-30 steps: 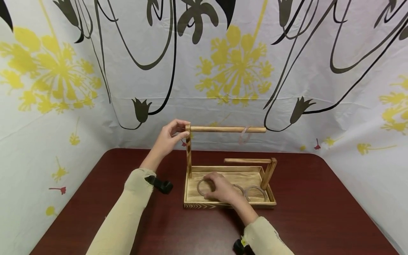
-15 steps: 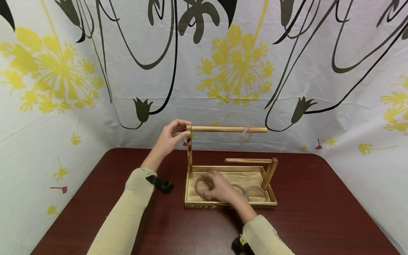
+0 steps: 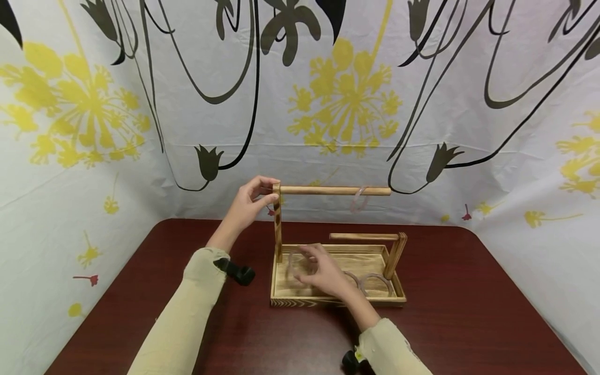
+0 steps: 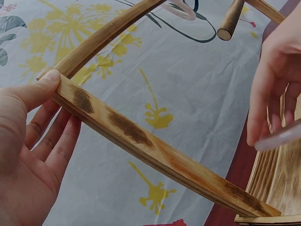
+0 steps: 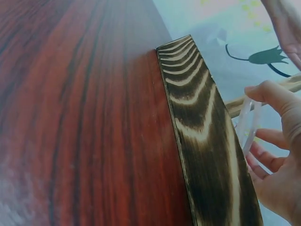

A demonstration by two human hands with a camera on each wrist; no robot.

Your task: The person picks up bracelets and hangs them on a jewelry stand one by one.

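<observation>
My left hand (image 3: 248, 200) pinches the top of the tall wooden post (image 4: 127, 127) at the stand's left end, thumb on the near side and fingers behind. Over the tray (image 3: 337, 302) of the stand, my right hand (image 3: 323, 271) holds a translucent pale bangle (image 5: 249, 120) between thumb and fingers. The bangle is tilted up on edge and blurred in the head view. Two more bangles, among them the right one (image 3: 377, 274), lie in the tray; the other is partly hidden by my right wrist. Another bangle (image 3: 359, 199) hangs on the upper wooden rod (image 3: 323, 190).
A shorter rod (image 3: 363, 236) on a low post (image 3: 395, 258) stands at the tray's right end, reaching left. The stand sits on a dark red table (image 3: 450, 302). Behind it hangs a patterned cloth (image 3: 281, 120).
My right hand has raised the held bangle from lying in the tray to standing on edge, and its fingers have lifted slightly. The left hand stays on the post.
</observation>
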